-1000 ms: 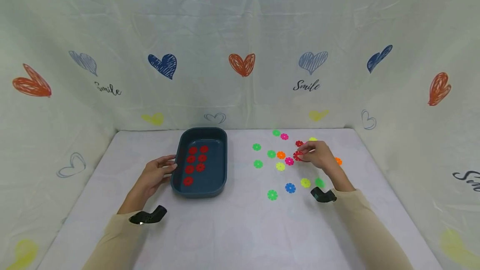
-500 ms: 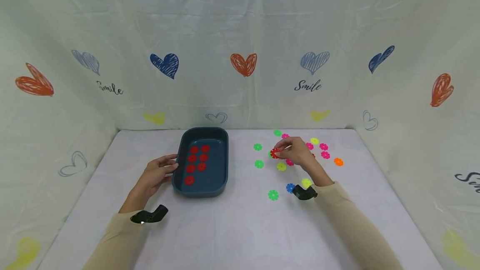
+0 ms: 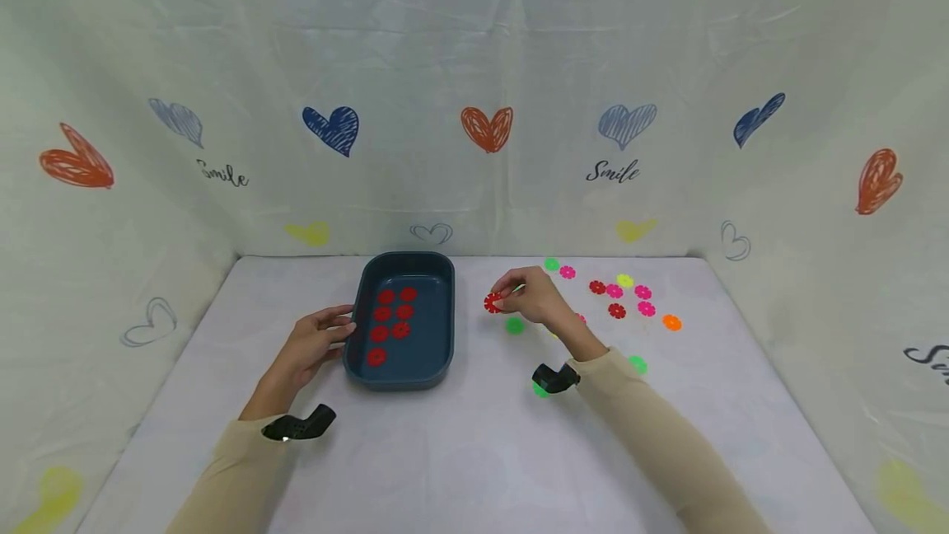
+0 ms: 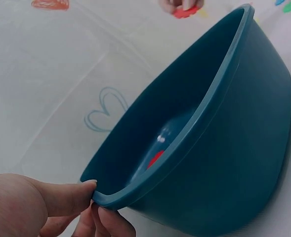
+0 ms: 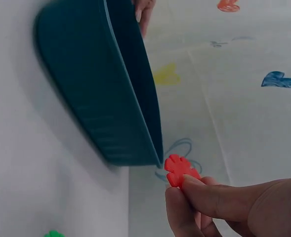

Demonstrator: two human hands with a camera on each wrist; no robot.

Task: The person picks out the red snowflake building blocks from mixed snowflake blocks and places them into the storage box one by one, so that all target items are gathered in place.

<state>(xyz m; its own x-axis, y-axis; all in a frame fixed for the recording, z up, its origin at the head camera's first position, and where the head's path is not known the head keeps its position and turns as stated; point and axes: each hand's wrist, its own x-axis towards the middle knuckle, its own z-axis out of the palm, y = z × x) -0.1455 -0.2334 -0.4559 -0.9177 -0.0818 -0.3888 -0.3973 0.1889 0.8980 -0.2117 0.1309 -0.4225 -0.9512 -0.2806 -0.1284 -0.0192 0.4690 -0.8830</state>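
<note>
A dark blue-green plastic tub [image 3: 437, 353] stands on the table left of centre, with several red flower-shaped discs [image 3: 380, 334] lying flat on its floor. My left hand [image 3: 307, 344] pinches the tub's left rim; in the left wrist view the thumb lies over the rim and the fingers [image 4: 116, 223] below it. Between thumb and fingertips, my right hand [image 3: 535, 297] pinches a red flower-shaped disc [image 3: 493, 302]. That disc is held above the table, a short way right of the tub. In the right wrist view the pinched red disc [image 5: 180, 170] shows its notched edge.
Loose discs lie on the right of the table: pink [image 3: 647, 309], dark red [image 3: 617, 311], yellow [image 3: 625, 280], orange [image 3: 671, 322] and green [image 3: 515, 325]. My right hand and forearm hide some of them. A heart-printed white sheet [image 3: 415, 64] hangs behind the table.
My right hand has picked up the red disc among the scattered ones and carried it left toward the tub. My left hand stays on the tub's rim.
</note>
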